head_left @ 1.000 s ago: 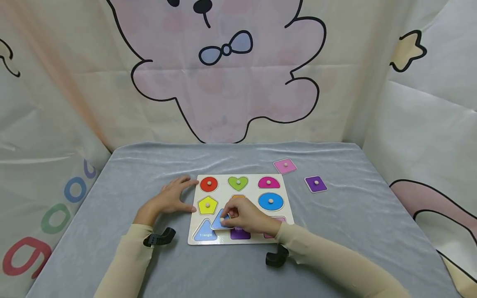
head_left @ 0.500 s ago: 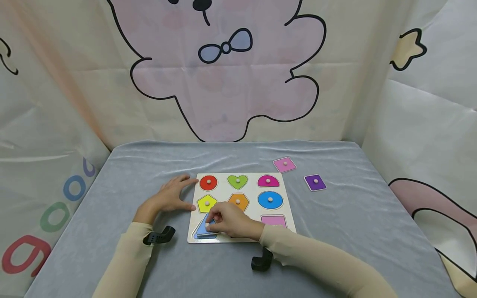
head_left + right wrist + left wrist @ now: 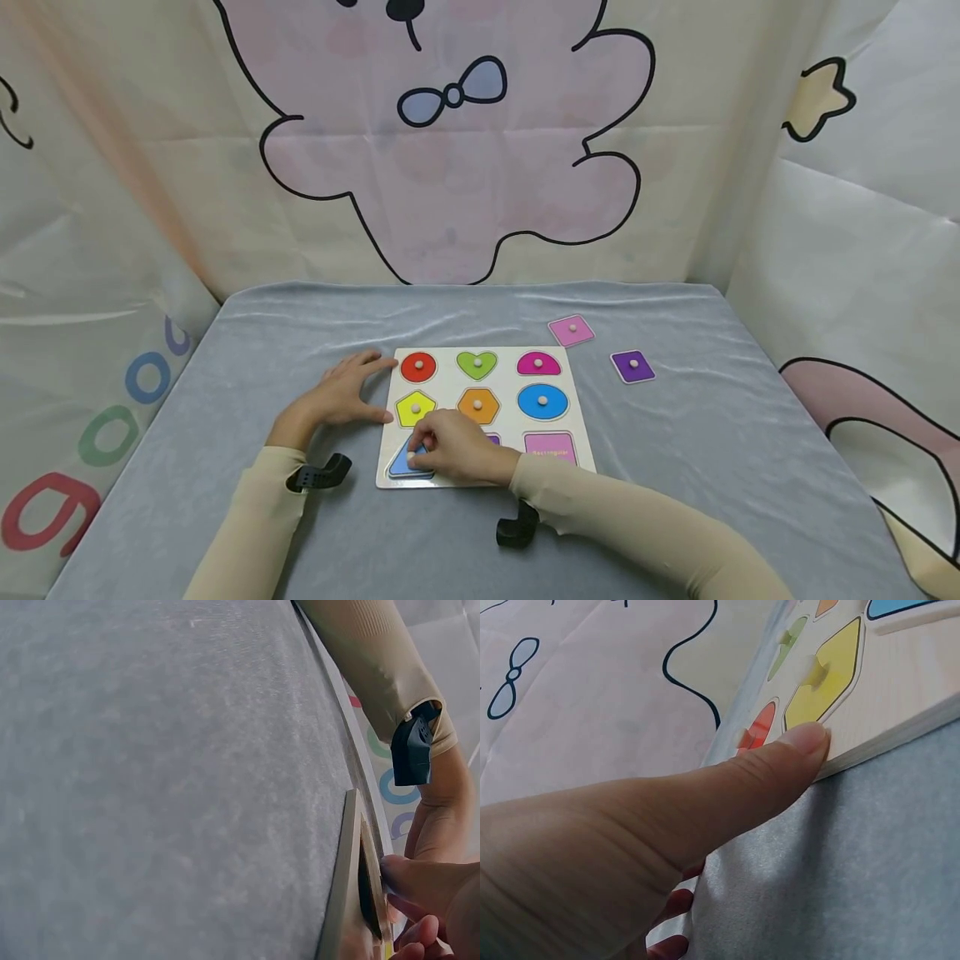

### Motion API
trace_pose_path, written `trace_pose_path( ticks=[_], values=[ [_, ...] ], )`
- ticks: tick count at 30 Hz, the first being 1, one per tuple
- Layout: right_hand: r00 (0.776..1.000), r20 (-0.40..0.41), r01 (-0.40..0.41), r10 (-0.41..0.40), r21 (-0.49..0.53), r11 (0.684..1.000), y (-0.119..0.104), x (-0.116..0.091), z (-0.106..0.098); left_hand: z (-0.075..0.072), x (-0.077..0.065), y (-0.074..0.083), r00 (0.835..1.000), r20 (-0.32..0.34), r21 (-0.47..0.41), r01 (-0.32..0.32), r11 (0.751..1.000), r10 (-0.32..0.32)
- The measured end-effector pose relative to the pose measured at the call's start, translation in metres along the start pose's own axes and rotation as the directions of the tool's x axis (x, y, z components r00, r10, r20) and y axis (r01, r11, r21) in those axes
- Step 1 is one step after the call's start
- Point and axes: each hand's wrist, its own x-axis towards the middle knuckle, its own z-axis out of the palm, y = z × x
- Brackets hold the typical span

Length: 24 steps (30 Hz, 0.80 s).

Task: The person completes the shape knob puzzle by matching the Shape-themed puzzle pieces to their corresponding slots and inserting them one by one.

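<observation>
Right hand (image 3: pixel 453 447) pinching the blue triangle piece (image 3: pixel 402 466) at the near left corner of the shape board (image 3: pixel 507 379).
The triangle lies over its recess, beneath the right fingertips; whether it is fully seated is hard to tell. Thumb and fingers close on its small knob, and the hand covers the triangle's right side and most of a purple patch (image 3: pixel 492 437). The left hand (image 3: pixel 336 396), just beyond the triangle, is spread, holding nothing, its thumb tip on the board's left edge by the yellow pentagon (image 3: pixel 825 671) and a fingertip at the edge by the red circle (image 3: pixel 418 367). In the right wrist view the pinch is cut off and the piece dark. A pink piece (image 3: pixel 567 336) and a purple piece (image 3: pixel 626 372) lie on the grey cloth (image 3: pixel 675 500).
</observation>
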Motion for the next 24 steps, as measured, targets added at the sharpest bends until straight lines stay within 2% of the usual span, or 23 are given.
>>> trace_pose_path(
  ticks=[8, 24],
  values=[
    [1.000, 0.006, 0.001, -0.001, -0.032, 0.999, 0.0005, -0.0014, 0.0033, 0.0026, -0.0015, -0.0021, 1.000, 0.004, -0.009, -0.003, 1.000, 0.003],
    [1.000, 0.006, -0.015, 0.015, -0.014, 1.000, 0.0011, -0.0001, 0.0011, 0.0026, -0.0005, -0.0003, 1.000, -0.002, -0.002, 0.007, 1.000, -0.007]
  ],
)
